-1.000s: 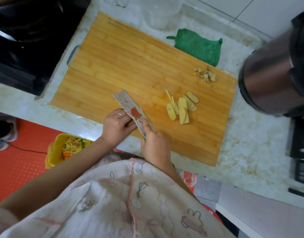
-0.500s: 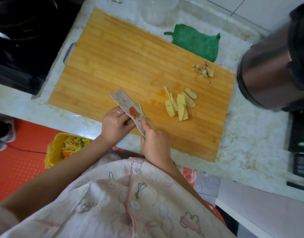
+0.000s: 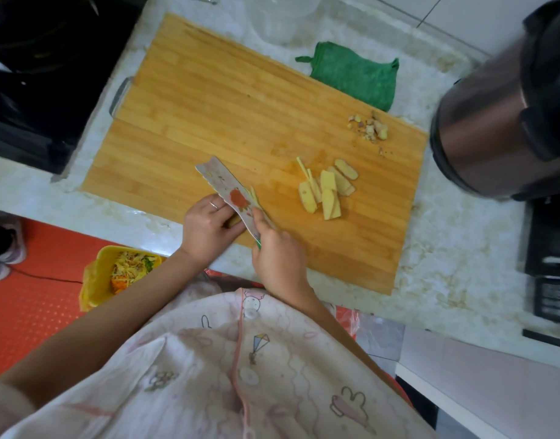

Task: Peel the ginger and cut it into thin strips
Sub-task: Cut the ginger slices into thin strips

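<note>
Right hand (image 3: 277, 258) grips the knife (image 3: 228, 191); left hand (image 3: 209, 226) pinches the ginger piece (image 3: 234, 220). Fingertips beside the blade risk a nick.

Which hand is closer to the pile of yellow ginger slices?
The right hand, gripping the knife, is nearer: the ginger slices lie ahead, to its right. The left hand, holding a ginger piece, sits farther, beyond the blade.

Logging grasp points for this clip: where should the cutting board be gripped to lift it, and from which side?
Likely the metal handle on the cutting board's short edge beside the black appliance, approached from that side. It stands off the edge as a loop, and that end is bare; the knife and ginger slices lie farther along.
</note>
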The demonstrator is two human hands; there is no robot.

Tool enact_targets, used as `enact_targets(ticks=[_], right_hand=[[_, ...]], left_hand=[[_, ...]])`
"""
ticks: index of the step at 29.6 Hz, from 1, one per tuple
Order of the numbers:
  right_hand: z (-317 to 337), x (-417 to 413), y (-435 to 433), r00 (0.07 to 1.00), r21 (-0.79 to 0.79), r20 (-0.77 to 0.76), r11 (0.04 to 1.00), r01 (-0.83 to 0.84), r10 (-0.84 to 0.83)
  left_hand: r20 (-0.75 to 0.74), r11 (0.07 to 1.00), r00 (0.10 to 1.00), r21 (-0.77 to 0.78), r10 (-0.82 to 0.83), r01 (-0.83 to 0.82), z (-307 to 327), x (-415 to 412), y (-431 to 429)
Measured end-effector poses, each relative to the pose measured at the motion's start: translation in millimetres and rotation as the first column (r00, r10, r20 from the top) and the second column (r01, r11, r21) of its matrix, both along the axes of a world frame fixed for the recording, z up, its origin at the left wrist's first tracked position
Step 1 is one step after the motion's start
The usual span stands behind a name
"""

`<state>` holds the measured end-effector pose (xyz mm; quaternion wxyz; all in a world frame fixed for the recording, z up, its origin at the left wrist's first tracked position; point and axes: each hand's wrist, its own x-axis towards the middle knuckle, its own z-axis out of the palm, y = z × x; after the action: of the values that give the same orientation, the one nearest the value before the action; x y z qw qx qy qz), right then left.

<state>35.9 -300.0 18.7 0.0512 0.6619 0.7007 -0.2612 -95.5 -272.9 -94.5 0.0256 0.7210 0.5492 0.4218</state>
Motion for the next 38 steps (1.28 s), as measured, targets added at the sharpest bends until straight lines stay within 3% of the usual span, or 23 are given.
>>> enact_targets(ticks=[38], right_hand=[[8.3, 3.7, 1.5, 0.999, -0.003, -0.047, 1.000, 0.025, -0.025]], left_hand=[[-0.011, 1.000, 1.000, 0.013, -0.024, 0.024, 4.3, -0.9, 0.2]])
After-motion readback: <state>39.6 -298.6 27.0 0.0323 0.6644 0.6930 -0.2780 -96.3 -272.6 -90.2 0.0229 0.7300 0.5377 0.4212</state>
